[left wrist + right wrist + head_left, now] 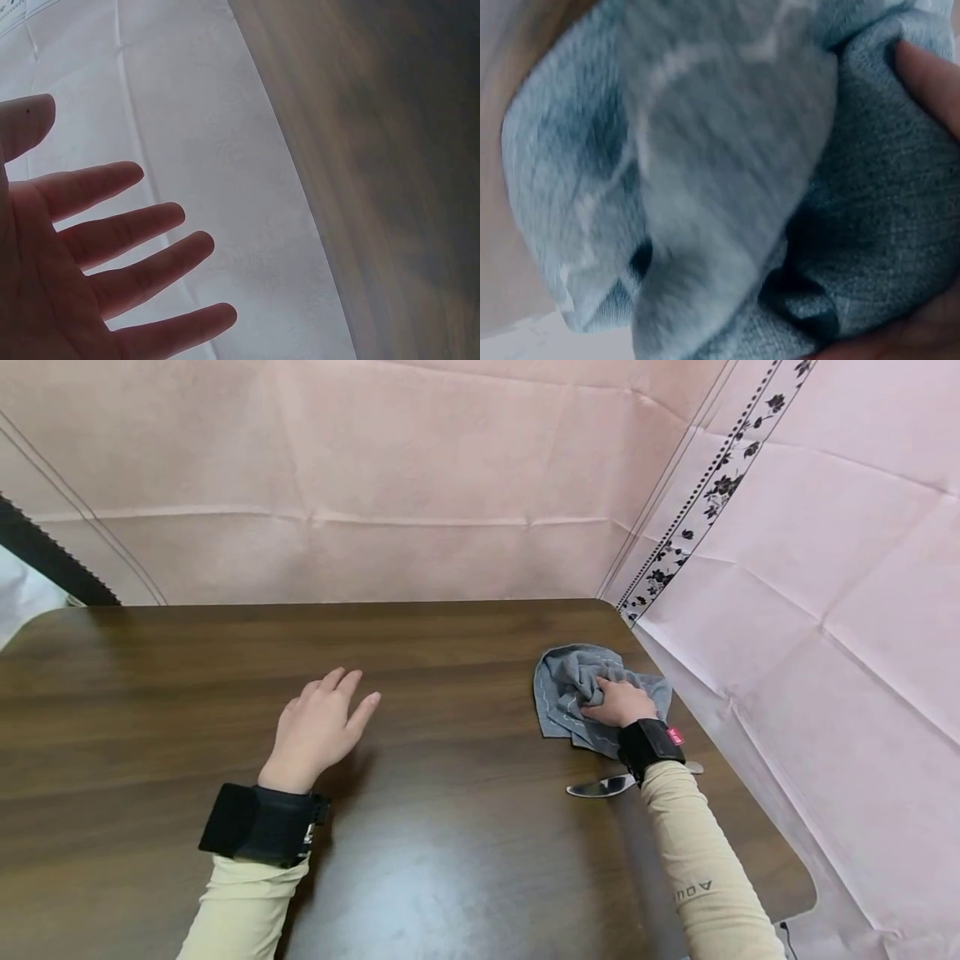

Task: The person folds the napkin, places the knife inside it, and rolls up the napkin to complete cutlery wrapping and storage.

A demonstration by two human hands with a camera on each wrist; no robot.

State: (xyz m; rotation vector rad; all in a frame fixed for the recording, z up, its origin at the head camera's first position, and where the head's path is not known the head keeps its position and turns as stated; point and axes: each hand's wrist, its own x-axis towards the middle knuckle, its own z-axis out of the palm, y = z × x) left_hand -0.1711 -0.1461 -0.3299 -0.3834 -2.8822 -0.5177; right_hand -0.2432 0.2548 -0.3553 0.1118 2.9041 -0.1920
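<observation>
My right hand [621, 702] grips a crumpled blue-grey cloth [557, 693] near the right edge of the table. In the right wrist view, folds of the cloth [727, 165] bulge up between the thumb and fingers and fill most of the picture. Fingers spread and holding nothing, my left hand [316, 730] hovers above the middle-left of the table. The left wrist view shows its palm and its straight fingers [142, 279]. Just below the cloth lies a shiny metal knife [602, 788], its middle hidden under the right wrist and sleeve.
The dark brown wooden table [435, 693] has rounded corners. Pale pink sheeting [450, 468] hangs behind it and along the right side, with a black floral strip [720, 489] at the back right corner.
</observation>
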